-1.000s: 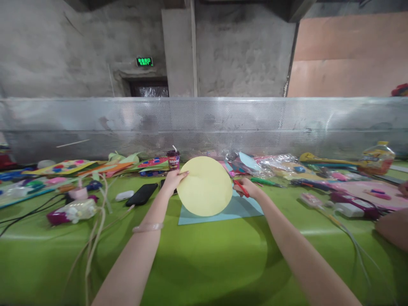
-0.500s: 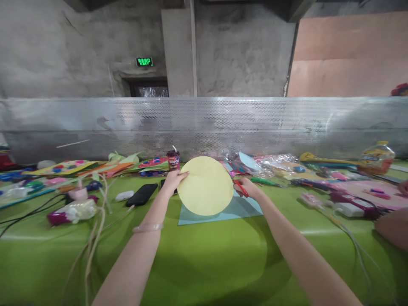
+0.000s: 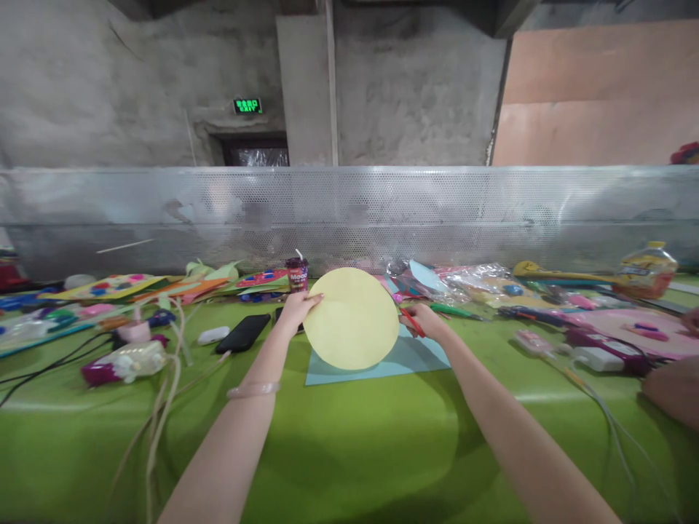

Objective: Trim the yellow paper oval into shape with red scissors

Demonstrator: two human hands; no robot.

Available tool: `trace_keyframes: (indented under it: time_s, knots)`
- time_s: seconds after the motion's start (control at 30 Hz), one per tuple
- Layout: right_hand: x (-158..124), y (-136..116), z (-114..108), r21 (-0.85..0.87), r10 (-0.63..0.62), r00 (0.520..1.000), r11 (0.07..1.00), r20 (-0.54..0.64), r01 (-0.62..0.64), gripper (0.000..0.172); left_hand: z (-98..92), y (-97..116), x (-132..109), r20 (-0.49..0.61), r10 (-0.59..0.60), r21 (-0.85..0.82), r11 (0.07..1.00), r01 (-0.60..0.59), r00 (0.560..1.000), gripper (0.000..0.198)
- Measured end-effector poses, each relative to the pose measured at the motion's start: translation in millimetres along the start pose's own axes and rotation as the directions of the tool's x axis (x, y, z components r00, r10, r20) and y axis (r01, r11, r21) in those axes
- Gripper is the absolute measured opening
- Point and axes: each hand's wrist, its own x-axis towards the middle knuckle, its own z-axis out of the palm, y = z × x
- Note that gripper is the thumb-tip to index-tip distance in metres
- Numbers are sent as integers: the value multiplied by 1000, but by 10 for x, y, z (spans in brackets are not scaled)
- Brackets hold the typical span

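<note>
A round sheet of pale yellow paper [image 3: 352,320] is held up in front of me. My left hand [image 3: 299,309] pinches its left edge, thumb on the near side. At the right edge, my right hand [image 3: 423,322] grips red-handled scissors [image 3: 413,322]; their blades lie along the paper's rim and are mostly hidden behind it. Below the yellow circle, a light blue sheet [image 3: 376,369] rests on the green table [image 3: 354,437].
Left of my hands lie a black phone [image 3: 244,333], a white case [image 3: 213,335] and cables. A drink cup [image 3: 297,274] stands behind. Coloured papers and plastic wrappers line the metal partition [image 3: 349,211]. At far right are an orange bottle [image 3: 649,271] and another person's arm [image 3: 674,393].
The scissors and my right hand have shifted very slightly at the circle's right edge. My left hand keeps its pinch in the same place.
</note>
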Motion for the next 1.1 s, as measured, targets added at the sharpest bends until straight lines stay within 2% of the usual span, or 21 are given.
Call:
trace_keyframes:
  time_s: [0.3,0.43,0.73,0.83,1.1]
  knots:
    - [79,140,14,100,-8,999,995,-34,12,21,8,-24,10,7,8,0,1000,-8,1000,42]
    - [98,171,29,117,-1,1000,993,-12,3,21,12,-36,22,3,11,-15,1000,-11,1000,41]
    - [66,106,2,166,21,999,986,50,-29,25,-10,-42,42,-43,8,-54,998,-10,999,41]
    - [70,92,11,165,46,996,985,74,-57,26,-13,-45,44,-36,8,-46,999,-10,999,42]
    - [46,41,20,149,26,996,988,85,-38,25,6,-52,29,18,7,-14,1000,-7,1000,46]
